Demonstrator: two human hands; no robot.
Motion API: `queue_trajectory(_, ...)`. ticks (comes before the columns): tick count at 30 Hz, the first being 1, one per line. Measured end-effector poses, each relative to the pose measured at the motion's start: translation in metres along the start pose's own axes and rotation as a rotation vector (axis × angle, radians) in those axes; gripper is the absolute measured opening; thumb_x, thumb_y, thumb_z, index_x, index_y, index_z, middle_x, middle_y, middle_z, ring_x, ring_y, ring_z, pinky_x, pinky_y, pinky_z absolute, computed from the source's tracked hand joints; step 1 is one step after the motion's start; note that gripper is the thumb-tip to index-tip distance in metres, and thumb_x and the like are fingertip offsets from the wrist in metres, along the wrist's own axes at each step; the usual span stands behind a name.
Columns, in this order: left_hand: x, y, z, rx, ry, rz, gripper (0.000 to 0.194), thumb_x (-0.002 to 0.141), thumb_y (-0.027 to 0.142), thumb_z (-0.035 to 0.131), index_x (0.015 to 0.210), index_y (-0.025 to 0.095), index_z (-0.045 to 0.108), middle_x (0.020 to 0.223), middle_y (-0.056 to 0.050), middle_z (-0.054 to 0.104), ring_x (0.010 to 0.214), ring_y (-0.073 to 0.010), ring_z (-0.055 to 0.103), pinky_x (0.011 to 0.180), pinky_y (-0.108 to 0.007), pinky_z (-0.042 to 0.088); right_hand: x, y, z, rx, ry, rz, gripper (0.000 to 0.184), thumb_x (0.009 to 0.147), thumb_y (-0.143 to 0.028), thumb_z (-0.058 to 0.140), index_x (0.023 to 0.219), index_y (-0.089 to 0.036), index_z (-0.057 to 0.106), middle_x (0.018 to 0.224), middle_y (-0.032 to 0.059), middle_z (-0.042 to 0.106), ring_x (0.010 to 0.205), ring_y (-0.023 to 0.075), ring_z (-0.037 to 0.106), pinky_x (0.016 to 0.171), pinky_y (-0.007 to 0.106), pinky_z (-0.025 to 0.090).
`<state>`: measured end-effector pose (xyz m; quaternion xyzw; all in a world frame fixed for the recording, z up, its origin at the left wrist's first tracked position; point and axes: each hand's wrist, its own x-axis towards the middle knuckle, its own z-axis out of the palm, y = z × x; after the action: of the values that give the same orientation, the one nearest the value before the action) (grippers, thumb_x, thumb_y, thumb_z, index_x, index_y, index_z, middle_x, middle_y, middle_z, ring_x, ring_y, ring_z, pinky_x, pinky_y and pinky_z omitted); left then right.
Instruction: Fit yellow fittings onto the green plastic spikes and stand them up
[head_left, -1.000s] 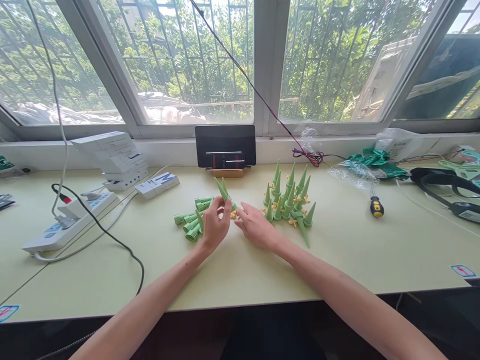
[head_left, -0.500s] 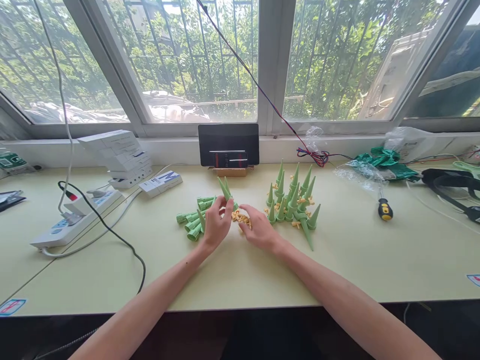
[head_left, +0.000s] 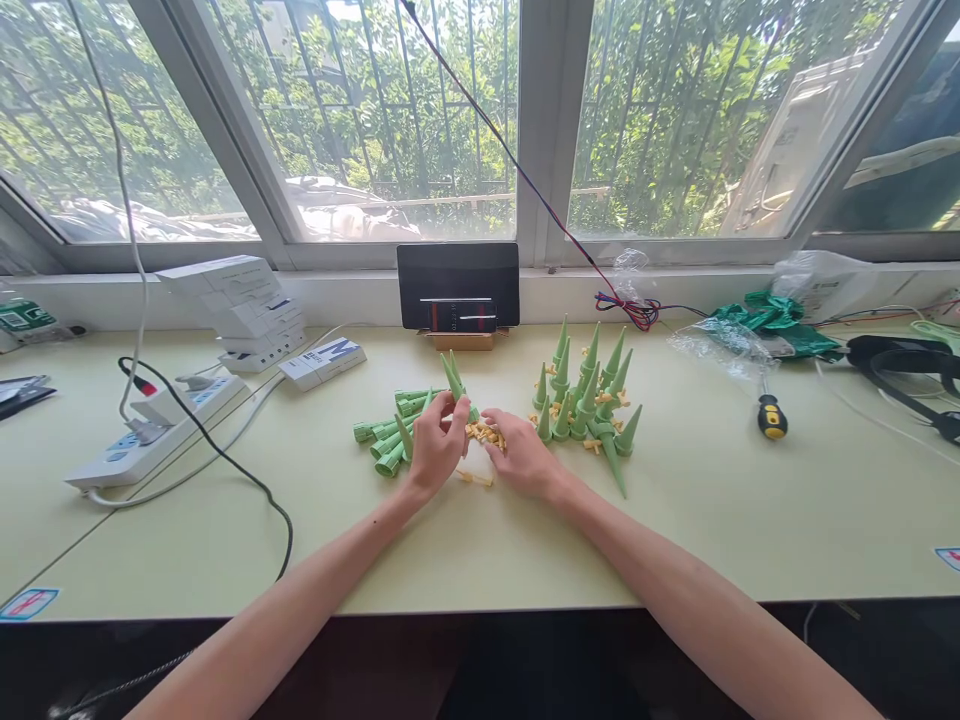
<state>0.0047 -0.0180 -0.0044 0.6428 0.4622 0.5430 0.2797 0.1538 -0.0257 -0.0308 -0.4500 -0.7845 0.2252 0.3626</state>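
My left hand (head_left: 437,440) is closed on a green plastic spike (head_left: 453,376), its pointed end up; a second tip shows right against it. Beside the fingers, my right hand (head_left: 523,456) rests with thumb and forefinger apart at a small pile of yellow plastic pieces (head_left: 487,434), touching its edge. One loose yellow piece (head_left: 475,479) lies in front of the pile. Several hollow green spikes (head_left: 382,445) lie on their sides left of my left hand, partly covered by it. To the right, several green spikes (head_left: 581,395) with yellow pieces stand grouped, one lying down.
A tablet (head_left: 457,270) with a phone (head_left: 461,317) before it stands at the back. At left are white boxes (head_left: 232,300), another box (head_left: 322,363), and a power strip (head_left: 161,430) with cables. At right lie a screwdriver (head_left: 771,418), green plastic bag (head_left: 765,325) and black headset (head_left: 900,370).
My right fingers have parted and drawn slightly right, uncovering the yellow pile. A loose yellow piece now shows in front of it. My left hand keeps its hold. The view has shifted slightly.
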Motion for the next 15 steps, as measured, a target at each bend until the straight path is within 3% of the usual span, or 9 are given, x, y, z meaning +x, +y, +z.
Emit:
queue_trajectory(4, -0.005, 0.003, 0.001, -0.002, 0.001, 0.000, 0.029, 0.092, 0.045, 0.051, 0.076, 0.021, 0.047, 0.061, 0.005, 0.048, 0.035, -0.0067, 0.043, 0.035, -0.022, 0.032, -0.005, -0.004, -0.003, -0.021, -0.002, -0.042, 0.049, 0.087, -0.027, 0.056, 0.134, -0.016, 0.046, 0.127, 0.0135, 0.058, 0.124, 0.0250, 0.050, 0.105, 0.041, 0.040)
queue_trajectory(7, -0.006, 0.003, 0.002, -0.001, 0.062, 0.013, 0.027, 0.093, 0.043, 0.050, 0.079, 0.020, 0.050, 0.065, 0.004, 0.051, 0.040, -0.0065, 0.043, 0.039, -0.021, 0.035, -0.011, -0.010, -0.003, -0.054, -0.077, -0.105, 0.074, 0.079, -0.042, 0.069, 0.141, -0.018, 0.038, 0.137, 0.0157, 0.049, 0.132, 0.0297, 0.041, 0.108, 0.048, 0.038)
queue_trajectory(10, -0.005, 0.004, 0.003, -0.019, 0.079, 0.023, 0.027, 0.093, 0.043, 0.050, 0.080, 0.019, 0.050, 0.066, 0.003, 0.052, 0.041, -0.0065, 0.044, 0.041, -0.021, 0.036, -0.014, -0.013, 0.003, -0.138, -0.120, -0.095, 0.095, 0.069, -0.054, 0.076, 0.145, -0.017, 0.032, 0.150, 0.0210, 0.029, 0.144, 0.0361, 0.019, 0.115, 0.056, 0.023)
queue_trajectory(12, -0.005, 0.005, 0.002, -0.026, 0.076, 0.031, 0.026, 0.093, 0.042, 0.050, 0.081, 0.019, 0.051, 0.065, 0.004, 0.051, 0.042, -0.0067, 0.043, 0.041, -0.021, 0.036, -0.013, -0.012, 0.008, -0.166, -0.118, -0.075, 0.096, 0.069, -0.056, 0.076, 0.145, -0.017, 0.032, 0.153, 0.0214, 0.022, 0.147, 0.0362, 0.012, 0.117, 0.057, 0.017)
queue_trajectory(15, -0.004, 0.005, 0.002, -0.035, 0.081, 0.041, 0.025, 0.094, 0.041, 0.050, 0.081, 0.019, 0.051, 0.065, 0.004, 0.050, 0.043, -0.0068, 0.043, 0.041, -0.021, 0.037, -0.009, -0.008, 0.012, -0.185, -0.078, -0.088, 0.089, 0.074, -0.053, 0.073, 0.145, -0.019, 0.031, 0.153, 0.0195, 0.024, 0.146, 0.0337, 0.015, 0.118, 0.055, 0.016)
